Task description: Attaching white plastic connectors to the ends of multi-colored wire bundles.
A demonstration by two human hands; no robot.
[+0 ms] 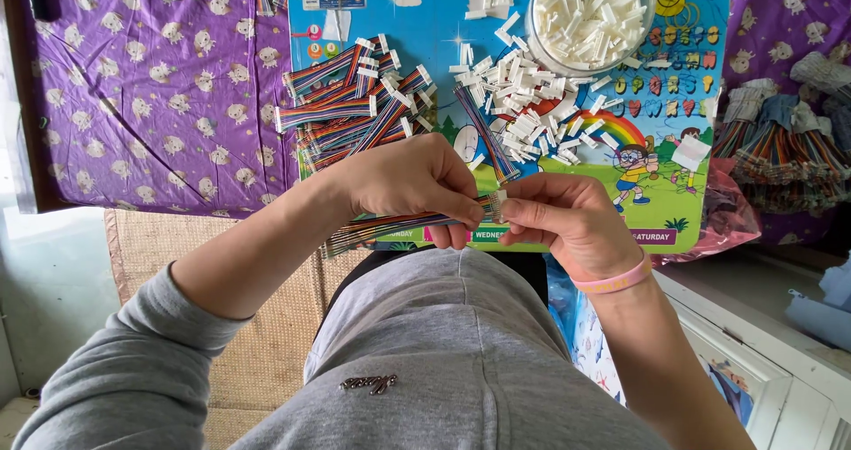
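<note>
Nearest the body, the left hand (417, 184) pinches a rainbow ribbon cable (390, 227) near its end; the right hand (567, 219), closed, grips a white connector (498, 198) at the cable tip. Beyond, on the cartoon board (425, 33): finished cables (350, 104) left, loose white connectors (532, 104) centre. Farthest, a clear bowl (592, 15) of connectors.

A home is serving as a workplace: a purple printed bedsheet (151, 86) is lying beyond the hands, a woven mat (257, 326) below them, a child's cartoon board (425, 24) as worktop.
</note>
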